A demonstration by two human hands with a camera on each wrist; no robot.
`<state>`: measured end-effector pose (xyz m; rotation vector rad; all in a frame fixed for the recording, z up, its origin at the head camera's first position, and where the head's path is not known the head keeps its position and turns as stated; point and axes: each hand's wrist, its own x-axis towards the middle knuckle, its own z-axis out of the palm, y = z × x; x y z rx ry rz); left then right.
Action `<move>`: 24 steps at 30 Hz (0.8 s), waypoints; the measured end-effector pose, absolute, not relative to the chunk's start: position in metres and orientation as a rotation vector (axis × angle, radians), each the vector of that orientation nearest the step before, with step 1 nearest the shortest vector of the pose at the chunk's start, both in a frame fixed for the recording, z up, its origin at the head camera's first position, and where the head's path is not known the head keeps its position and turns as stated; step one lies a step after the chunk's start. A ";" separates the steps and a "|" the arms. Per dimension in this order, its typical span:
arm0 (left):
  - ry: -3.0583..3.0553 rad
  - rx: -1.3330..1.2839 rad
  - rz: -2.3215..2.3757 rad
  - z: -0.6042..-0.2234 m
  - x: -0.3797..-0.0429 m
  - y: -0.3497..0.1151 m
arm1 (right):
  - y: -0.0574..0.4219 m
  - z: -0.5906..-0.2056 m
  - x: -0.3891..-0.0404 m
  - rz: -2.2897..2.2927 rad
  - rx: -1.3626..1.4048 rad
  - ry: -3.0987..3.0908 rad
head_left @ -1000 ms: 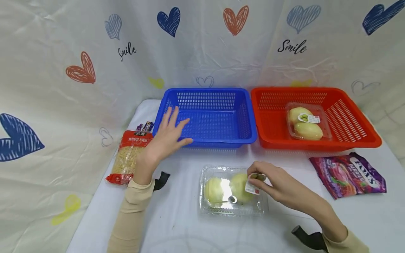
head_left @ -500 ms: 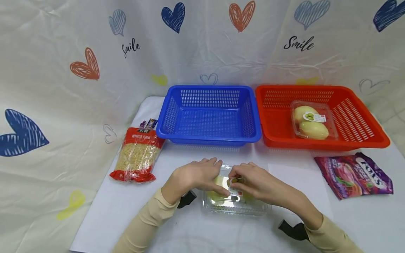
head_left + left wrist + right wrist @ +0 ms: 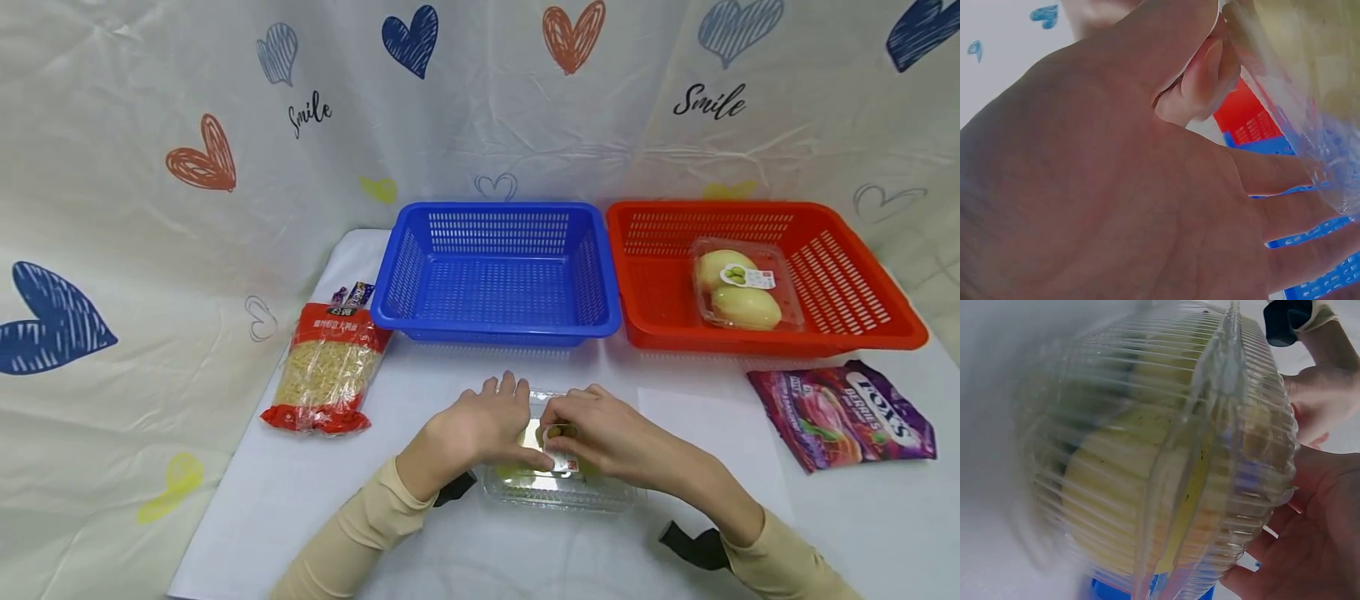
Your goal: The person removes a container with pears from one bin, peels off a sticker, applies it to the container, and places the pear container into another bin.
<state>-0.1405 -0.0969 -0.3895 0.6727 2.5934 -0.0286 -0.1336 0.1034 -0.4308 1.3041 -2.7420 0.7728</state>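
On the white cloth in front of me sits a clear plastic clamshell box point(image 3: 558, 498) holding pale yellow, melon-like fruits point(image 3: 1113, 487). My right hand point(image 3: 615, 435) is over the lid, thumb and fingertips pinching the printed sticker label point(image 3: 564, 462), part of which lifts from the plastic. From the left, my left hand point(image 3: 480, 433) rests on the lid with its fingers extended, its thumb pointing at the label. Both hands cover much of the box in the head view. The left wrist view shows the open left palm point(image 3: 1147, 181) beside the box's clear wall point(image 3: 1310, 119).
A blue basket point(image 3: 495, 332) and a red basket point(image 3: 645, 333) stand side by side at the back. The red one holds a second boxed pair of fruits point(image 3: 742, 287). A pasta bag point(image 3: 326, 371) lies left, small wrapped sweets point(image 3: 360, 293) behind it, a purple FOX'S bag point(image 3: 847, 417) right.
My left hand has come down from near the blue basket onto the box lid, then shifted slightly right. My right hand has moved left, still pinching the label.
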 end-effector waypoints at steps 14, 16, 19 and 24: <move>2.621 0.637 -0.065 -0.390 -0.137 -0.092 | 0.113 -0.444 -0.124 0.504 1.174 -2.494; 2.614 0.634 -0.077 -0.389 -0.137 -0.092 | 0.116 -0.446 -0.120 0.460 1.213 -2.434; 2.614 0.634 -0.090 -0.389 -0.137 -0.092 | 0.120 -0.447 -0.115 0.404 1.217 -2.429; 2.608 0.634 -0.064 -0.390 -0.138 -0.094 | 0.122 -0.445 -0.110 0.381 1.159 -2.513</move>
